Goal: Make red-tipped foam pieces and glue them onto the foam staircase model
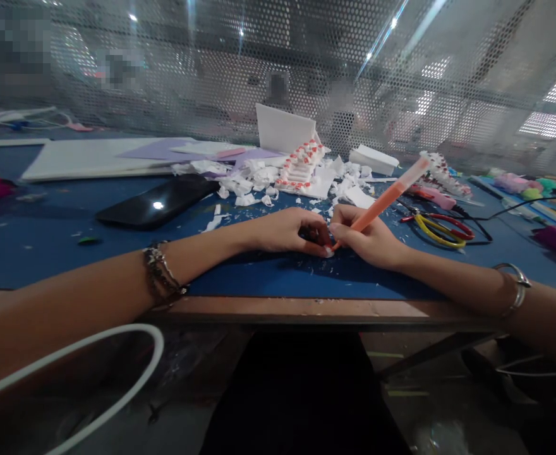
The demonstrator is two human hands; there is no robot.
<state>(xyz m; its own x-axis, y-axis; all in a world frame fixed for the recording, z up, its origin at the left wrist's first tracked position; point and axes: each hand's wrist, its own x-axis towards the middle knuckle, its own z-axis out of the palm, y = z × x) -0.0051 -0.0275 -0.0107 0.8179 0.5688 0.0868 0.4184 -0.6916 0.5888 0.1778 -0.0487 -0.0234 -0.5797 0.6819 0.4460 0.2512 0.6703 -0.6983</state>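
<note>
My right hand (pixel 370 239) is closed round an orange felt-tip pen (pixel 383 202), which slants up to the right. Its tip meets a tiny white piece (pixel 328 251) near the table's front edge. That piece, perhaps a scrap of paper, is pinched between the thumb and fingers of my left hand (pixel 293 231). Just beyond both hands stands a small white stepped model (pixel 301 169) with red-orange marks along its edges. Crumpled white paper bits (pixel 247 183) lie around the model.
A black phone (pixel 157 201) lies left of my hands. White and lilac sheets (pixel 98 157) are stacked behind it. Red and yellow-handled scissors (pixel 441 230) and a dark cable lie at right. A perforated metal screen (pixel 211 76) closes off the back. A white cable loops below my left arm.
</note>
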